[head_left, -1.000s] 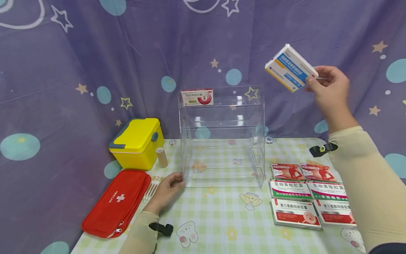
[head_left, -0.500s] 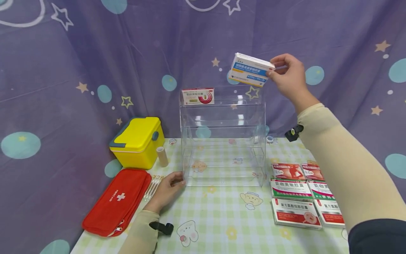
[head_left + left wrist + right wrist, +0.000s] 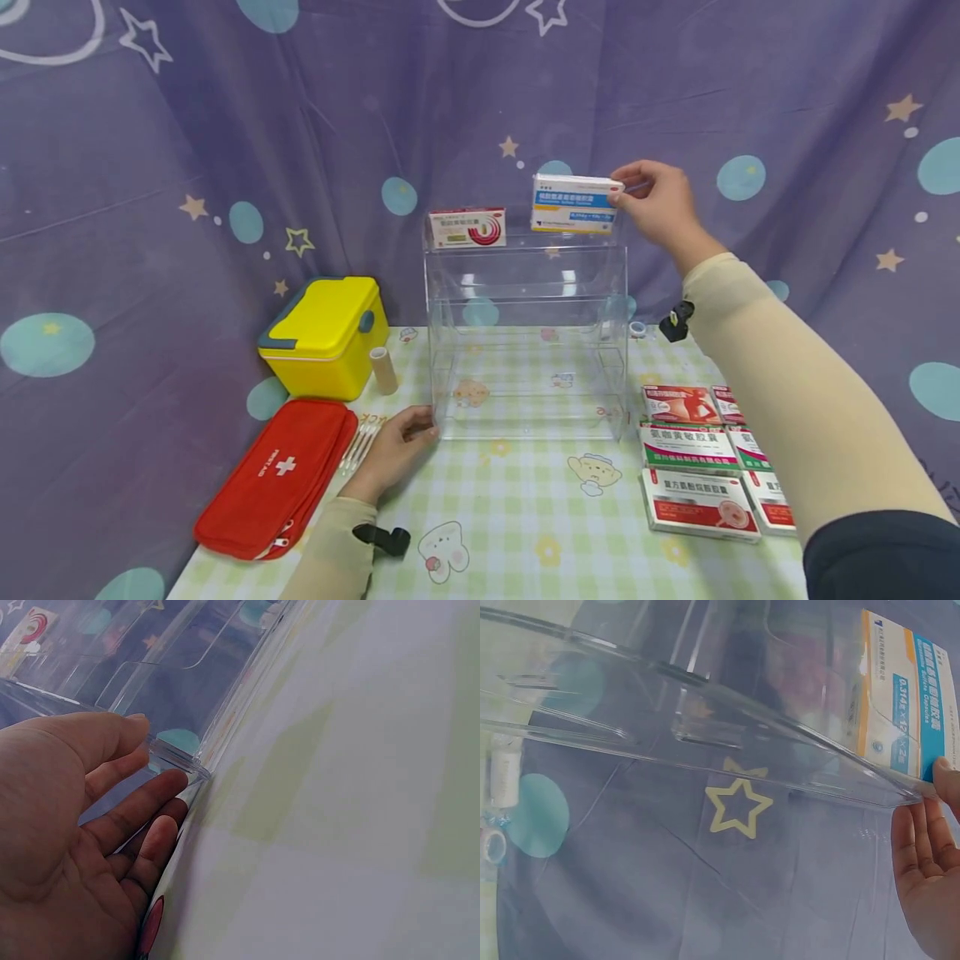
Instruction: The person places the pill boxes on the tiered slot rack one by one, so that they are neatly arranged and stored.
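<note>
A white, blue and yellow medicine box [image 3: 573, 205] is pinched by its right end between the thumb and fingers of my right hand [image 3: 663, 204]. It stands nearly level at the top tier of a clear acrylic display rack [image 3: 525, 292]. In the right wrist view the box [image 3: 907, 697] shows partly behind the rack's clear wall. A white and red medicine box [image 3: 468, 229] stands on the same tier at the left. My left hand [image 3: 397, 450] rests on the table at the rack's lower left corner, its loosely bent fingers touching that corner [image 3: 180, 754].
Medicine boxes [image 3: 690, 450] lie in rows at the right, partly hidden by my right sleeve. At the left are a yellow case [image 3: 330, 333], a red first-aid pouch [image 3: 277, 483], cotton swabs [image 3: 360, 447] and a tan roll [image 3: 383, 372]. A small tape roll [image 3: 637, 330] lies behind.
My right hand has carried the blue and white medicine box leftward and down to the rack's top tier, turning it from tilted to nearly level. The left hand has stayed put.
</note>
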`<state>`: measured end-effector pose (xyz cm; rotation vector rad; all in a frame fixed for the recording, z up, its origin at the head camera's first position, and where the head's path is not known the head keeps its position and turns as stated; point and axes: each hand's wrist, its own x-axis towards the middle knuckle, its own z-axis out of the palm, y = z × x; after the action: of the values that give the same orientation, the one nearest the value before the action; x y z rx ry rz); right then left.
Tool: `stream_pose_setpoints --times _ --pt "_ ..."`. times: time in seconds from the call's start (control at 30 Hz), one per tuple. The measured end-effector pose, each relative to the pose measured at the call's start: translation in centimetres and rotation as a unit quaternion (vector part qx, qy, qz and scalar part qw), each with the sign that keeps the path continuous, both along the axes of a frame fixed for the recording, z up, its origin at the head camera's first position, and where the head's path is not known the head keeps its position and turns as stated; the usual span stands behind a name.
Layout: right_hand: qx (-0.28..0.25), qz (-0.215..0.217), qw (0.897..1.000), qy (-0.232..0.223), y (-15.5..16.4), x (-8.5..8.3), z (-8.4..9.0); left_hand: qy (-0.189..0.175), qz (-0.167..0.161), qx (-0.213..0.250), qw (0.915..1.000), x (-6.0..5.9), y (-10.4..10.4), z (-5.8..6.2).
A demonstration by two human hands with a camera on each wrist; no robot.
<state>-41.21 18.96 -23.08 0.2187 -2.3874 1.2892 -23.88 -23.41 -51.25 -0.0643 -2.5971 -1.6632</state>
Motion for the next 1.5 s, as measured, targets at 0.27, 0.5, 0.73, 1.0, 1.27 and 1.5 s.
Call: stream_pose_setpoints --times 0.27,0.5,0.73,1.0,1.27,1.5 --pt "0.001 0.000 1.000 0.012 0.0 -0.4 -1.4 0.009 -0.024 0.011 0.9996 -0.7 -1.0 -1.1" --pt "-0.002 0.000 0.999 0.035 0.0 -0.4 -2.0 -0.003 -0.026 0.004 0.9997 -0.8 -1.2 -1.2" --pt "0.001 0.001 1.000 0.029 0.2 -0.1 -2.2 0.001 -0.026 0.004 0.9997 -0.8 -1.1 -1.2" --pt "-0.005 -0.010 0.999 0.042 1.8 2.0 -2.9 0.001 -0.025 0.006 0.9997 -0.9 -1.2 -1.2" --pt "0.023 -0.009 0.997 0.069 6.7 6.8 -7.2 -0.005 -0.024 0.001 0.9997 -1.1 -1.4 -1.5" --pt "0.086 -0.013 0.996 -0.006 12.8 10.0 -12.4 -0.004 -0.017 -0.005 0.9998 -1.0 -1.2 -1.3"
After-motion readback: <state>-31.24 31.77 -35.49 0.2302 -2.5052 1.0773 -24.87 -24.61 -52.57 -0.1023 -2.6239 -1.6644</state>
